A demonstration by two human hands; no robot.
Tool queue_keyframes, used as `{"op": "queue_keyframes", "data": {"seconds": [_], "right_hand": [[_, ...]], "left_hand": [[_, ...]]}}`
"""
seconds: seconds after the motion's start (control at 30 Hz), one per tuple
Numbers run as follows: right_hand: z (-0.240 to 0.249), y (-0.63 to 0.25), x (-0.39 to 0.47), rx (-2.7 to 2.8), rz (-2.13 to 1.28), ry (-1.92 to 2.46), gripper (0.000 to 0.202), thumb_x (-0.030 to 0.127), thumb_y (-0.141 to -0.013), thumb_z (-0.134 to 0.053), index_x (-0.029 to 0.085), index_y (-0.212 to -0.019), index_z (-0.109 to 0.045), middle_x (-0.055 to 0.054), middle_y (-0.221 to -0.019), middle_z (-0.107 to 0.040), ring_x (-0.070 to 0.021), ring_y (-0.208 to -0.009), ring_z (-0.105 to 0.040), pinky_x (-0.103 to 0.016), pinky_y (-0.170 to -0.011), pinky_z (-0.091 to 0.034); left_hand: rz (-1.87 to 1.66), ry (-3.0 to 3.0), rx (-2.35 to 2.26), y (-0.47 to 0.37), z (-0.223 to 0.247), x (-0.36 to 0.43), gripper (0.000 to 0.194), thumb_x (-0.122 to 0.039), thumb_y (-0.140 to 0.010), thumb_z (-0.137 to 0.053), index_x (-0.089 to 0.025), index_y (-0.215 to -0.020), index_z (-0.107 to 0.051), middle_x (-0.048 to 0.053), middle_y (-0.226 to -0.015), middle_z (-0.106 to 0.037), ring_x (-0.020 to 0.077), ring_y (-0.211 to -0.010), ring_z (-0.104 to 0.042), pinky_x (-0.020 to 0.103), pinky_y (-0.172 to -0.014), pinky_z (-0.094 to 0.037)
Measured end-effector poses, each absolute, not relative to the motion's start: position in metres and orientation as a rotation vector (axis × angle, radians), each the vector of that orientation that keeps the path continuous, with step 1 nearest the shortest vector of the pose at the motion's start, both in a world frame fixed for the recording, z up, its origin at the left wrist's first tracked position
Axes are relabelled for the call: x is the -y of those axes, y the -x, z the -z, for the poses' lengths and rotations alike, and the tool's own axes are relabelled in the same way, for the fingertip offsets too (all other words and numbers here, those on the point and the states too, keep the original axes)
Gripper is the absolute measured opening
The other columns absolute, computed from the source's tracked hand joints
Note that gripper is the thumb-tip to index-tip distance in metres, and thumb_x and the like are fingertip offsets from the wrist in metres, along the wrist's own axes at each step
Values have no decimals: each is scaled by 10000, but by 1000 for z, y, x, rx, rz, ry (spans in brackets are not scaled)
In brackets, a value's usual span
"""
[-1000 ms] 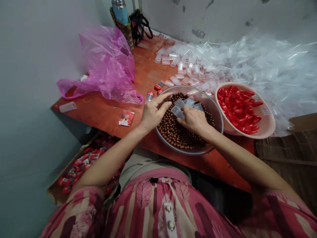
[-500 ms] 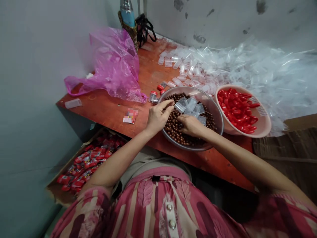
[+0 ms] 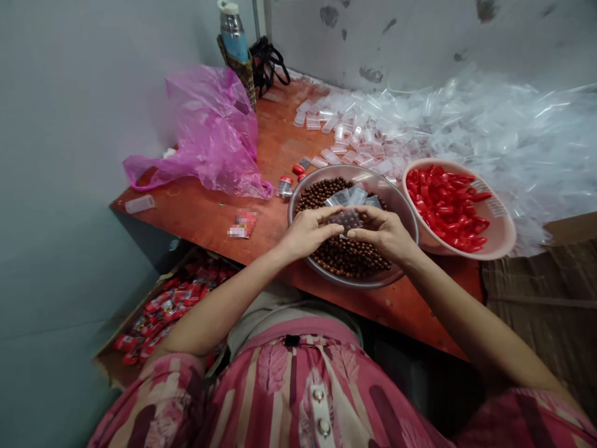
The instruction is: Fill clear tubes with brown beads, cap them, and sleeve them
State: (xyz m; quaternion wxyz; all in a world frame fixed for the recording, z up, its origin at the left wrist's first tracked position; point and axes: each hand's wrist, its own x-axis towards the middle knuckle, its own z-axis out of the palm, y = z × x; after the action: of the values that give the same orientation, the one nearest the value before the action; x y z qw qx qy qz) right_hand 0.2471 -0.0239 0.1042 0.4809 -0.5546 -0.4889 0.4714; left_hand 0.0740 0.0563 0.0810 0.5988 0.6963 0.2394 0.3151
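Observation:
Both my hands hold one small clear plastic container (image 3: pixel 346 219) over a grey bowl (image 3: pixel 357 283). Dark beads show inside it. My left hand (image 3: pixel 310 233) grips its left end between thumb and fingers, and my right hand (image 3: pixel 385 234) grips the right end. Brown round beads (image 3: pixel 345 256) fill much of the bowl, with several clear containers (image 3: pixel 357 195) lying on them. To the right, touching the bowl, a pink basket (image 3: pixel 501 239) holds glossy red pieces (image 3: pixel 445 208).
Loose clear containers (image 3: pixel 373 124) spread over the back of the red table (image 3: pixel 275 124). A pink plastic bag (image 3: pixel 209 134), a bottle (image 3: pixel 233 34) and small red-capped containers (image 3: pixel 285 186) are left of them. Below the table's left edge, a box holds red packets (image 3: pixel 172 305).
My right hand has lifted out of the beads and met my left hand. A bead-filled container now shows between them. The view has shifted slightly.

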Motion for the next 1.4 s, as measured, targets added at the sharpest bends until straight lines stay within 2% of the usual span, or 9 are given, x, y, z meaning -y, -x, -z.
{"op": "queue_keyframes", "data": {"seconds": [0.13, 0.2, 0.3, 0.5, 0.87, 1.07, 1.2, 1.27, 1.4], "right_hand": [[-111, -251, 30, 1237, -1004, 1401, 479, 295, -653, -808, 255, -1105, -657, -3, -918, -703, -184, -832, -656, -346, -803, -539], [-115, -253, 34, 1270, -926, 1425, 394, 324, -689, -781, 266, -1065, -679, -6, -911, -705, -187, -797, -654, -353, -778, -550], [-118, -256, 37, 1312, -822, 1463, 241, 359, -737, -736, 264, -957, -718, -9, -872, -709, -186, -726, -647, -359, -750, -552], [-115, -263, 36, 1590, -663, 1485, 255, 335, -778, -699, 265, -1023, -691, 1, -932, -714, -175, -816, -641, -309, -820, -484], [-124, -279, 46, 2005, -610, 1518, 41, 205, -814, -609, 179, -845, -607, 19, -723, -633, -105, -626, -555, -206, -629, -403], [-120, -289, 68, 1969, -625, 1568, 213, 324, -852, -639, 168, -994, -669, -45, -910, -732, -158, -795, -669, -240, -746, -478], [-124, -340, 70, 1621, -239, 2023, 224, 340, -858, -615, 218, -1020, -710, -27, -982, -749, -170, -866, -687, -244, -799, -491], [-125, -377, 66, 1410, -36, 2197, 235, 290, -878, -550, 191, -1010, -718, -76, -982, -746, -227, -885, -684, -320, -817, -485], [-121, -434, 44, 1258, 96, 2553, 236, 229, -841, -540, 178, -940, -748, -100, -944, -749, -267, -912, -678, -346, -827, -470]], "left_hand": [[-625, -1269, -478, -83, -74, -56, 376, -271, -691, -735, -179, -1055, -714, 71, -1043, -732, 221, -908, -693, 386, -810, -577], [-580, -1114, -468, -85, -74, -56, 406, -314, -647, -782, -169, -1021, -716, 79, -1003, -734, 214, -858, -698, 373, -766, -590], [-570, -1031, -481, -86, -76, -54, 418, -331, -602, -821, -168, -971, -708, 78, -993, -729, 204, -851, -697, 367, -787, -589], [-544, -1106, -529, -87, -80, -53, 410, -330, -592, -820, -168, -945, -688, 53, -946, -722, 185, -808, -694, 360, -783, -587], [-527, -1564, -571, -89, -80, -53, 309, -327, -682, -747, -179, -951, -714, 55, -923, -728, 215, -887, -665, 355, -866, -532], [-505, -1178, -638, -92, -88, -53, 462, -318, -672, -779, -199, -1098, -647, 52, -1040, -699, 216, -929, -680, 371, -857, -562], [-547, -939, -628, -97, -95, -51, 385, -357, -694, -773, -198, -1012, -626, 13, -914, -693, 177, -849, -704, 310, -795, -589], [-553, -974, -600, -99, -95, -49, 353, -370, -705, -766, -184, -960, -608, 11, -852, -688, 182, -852, -704, 294, -756, -597], [-575, -1078, -563, -100, -90, -46, 359, -336, -722, -755, -187, -979, -554, 38, -920, -708, 211, -926, -695, 283, -696, -602]]}}
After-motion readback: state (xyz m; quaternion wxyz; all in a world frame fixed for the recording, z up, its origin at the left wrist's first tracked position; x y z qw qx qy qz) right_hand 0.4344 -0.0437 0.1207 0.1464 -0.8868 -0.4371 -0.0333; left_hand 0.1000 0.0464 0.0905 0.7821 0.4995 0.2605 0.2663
